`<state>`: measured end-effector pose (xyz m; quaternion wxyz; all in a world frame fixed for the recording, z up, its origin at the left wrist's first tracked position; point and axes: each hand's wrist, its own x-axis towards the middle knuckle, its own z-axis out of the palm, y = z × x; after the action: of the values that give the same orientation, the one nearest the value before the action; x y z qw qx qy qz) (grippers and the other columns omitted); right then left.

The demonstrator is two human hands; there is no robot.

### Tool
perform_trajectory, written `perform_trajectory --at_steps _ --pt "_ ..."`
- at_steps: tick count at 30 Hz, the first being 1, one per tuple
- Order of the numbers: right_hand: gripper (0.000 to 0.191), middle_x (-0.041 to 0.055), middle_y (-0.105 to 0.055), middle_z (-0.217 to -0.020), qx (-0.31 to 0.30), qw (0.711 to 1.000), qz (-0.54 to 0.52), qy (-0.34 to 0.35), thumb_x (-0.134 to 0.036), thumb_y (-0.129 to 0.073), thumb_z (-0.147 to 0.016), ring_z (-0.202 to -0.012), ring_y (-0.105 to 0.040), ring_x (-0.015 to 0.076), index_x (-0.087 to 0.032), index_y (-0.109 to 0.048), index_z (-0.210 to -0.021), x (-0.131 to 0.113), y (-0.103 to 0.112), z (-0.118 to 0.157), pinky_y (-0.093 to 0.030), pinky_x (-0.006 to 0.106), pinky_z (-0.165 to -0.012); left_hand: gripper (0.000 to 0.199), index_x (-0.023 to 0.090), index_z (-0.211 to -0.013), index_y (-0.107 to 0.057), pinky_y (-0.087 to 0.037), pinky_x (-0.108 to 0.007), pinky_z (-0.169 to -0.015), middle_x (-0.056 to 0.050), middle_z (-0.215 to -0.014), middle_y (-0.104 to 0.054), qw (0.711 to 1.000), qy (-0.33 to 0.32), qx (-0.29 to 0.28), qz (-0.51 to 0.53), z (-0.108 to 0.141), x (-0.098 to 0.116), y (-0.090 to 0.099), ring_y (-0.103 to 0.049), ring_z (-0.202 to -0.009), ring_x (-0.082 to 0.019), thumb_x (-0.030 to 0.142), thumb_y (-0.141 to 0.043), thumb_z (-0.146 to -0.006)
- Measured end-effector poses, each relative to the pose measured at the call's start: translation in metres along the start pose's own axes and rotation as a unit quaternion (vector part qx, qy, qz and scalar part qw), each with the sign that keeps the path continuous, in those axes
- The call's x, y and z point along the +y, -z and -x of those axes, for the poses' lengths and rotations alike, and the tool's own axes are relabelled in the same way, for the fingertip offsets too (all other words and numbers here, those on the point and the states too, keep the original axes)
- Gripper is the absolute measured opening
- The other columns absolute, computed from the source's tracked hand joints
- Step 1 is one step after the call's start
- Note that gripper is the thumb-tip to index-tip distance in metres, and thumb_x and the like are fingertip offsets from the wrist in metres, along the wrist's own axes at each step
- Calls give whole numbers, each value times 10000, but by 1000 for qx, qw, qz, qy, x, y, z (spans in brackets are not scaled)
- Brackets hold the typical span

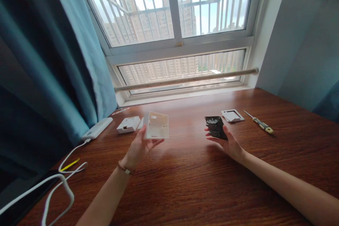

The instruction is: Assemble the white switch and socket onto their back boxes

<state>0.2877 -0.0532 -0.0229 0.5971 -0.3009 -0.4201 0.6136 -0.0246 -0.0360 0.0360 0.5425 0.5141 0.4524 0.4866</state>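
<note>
Basically a two-part hold: left hand's (pixel 138 151) half-curled fingers grip a white box (pixel 156 128), right hand's (pixel 233 148) a black plate (pixel 217 129), steadiness needed.

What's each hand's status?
Left hand: gripping open white box. Right hand: holding black plate. Screwdriver lying right. Nothing between hands.

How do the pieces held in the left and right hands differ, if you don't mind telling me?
The left-hand box is white and hollow; the right-hand plate is black with raised parts. The box looks deeper, the plate flatter. Both are roughly rectangular.
</note>
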Motion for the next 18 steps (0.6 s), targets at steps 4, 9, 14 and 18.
perform_trajectory --at_steps 4,9,14,18 --pt "493 75 -637 -1074 -14 999 -28 -15 -613 -385 -798 -982 -603 266 -235 -597 -1033 -4 -7 7 -415 462 -903 594 185 -1250 -417 -373 -512 -922 -119 -1182 -570 948 142 -187 216 24 -22 -64 -588 -993 -288 579 -276 -829" --pt "477 68 -650 -1063 -11 999 -44 -1 -590 -335 -826 -996 -596 258 -245 -586 -1038 -4 -9 8 -443 454 -872 566 155 -1220 -473 -345 -494 -958 -128 -1188 -569 898 194 -267 291 23 -35 -104 -572 -1022 -277 548 -328 -841" --pt "412 51 -675 -1013 19 994 -102 -14 -552 -389 -824 -941 -619 261 -246 -613 -984 -6 -3 4 -477 447 -830 574 238 -1292 -375 -387 -463 -932 -95 -1262 -508 916 157 -236 284 9 -45 -124 -548 -1056 -249 577 -337 -830" --pt "411 65 -674 -1016 26 996 -84 -34 -543 -419 -816 -939 -621 266 -234 -595 -1023 -3 1 4 -480 449 -826 550 281 -1323 -293 -393 -428 -937 -66 -1269 -491 972 19 -147 182 8 -52 -127 -507 -1107 -229 531 -374 -840"
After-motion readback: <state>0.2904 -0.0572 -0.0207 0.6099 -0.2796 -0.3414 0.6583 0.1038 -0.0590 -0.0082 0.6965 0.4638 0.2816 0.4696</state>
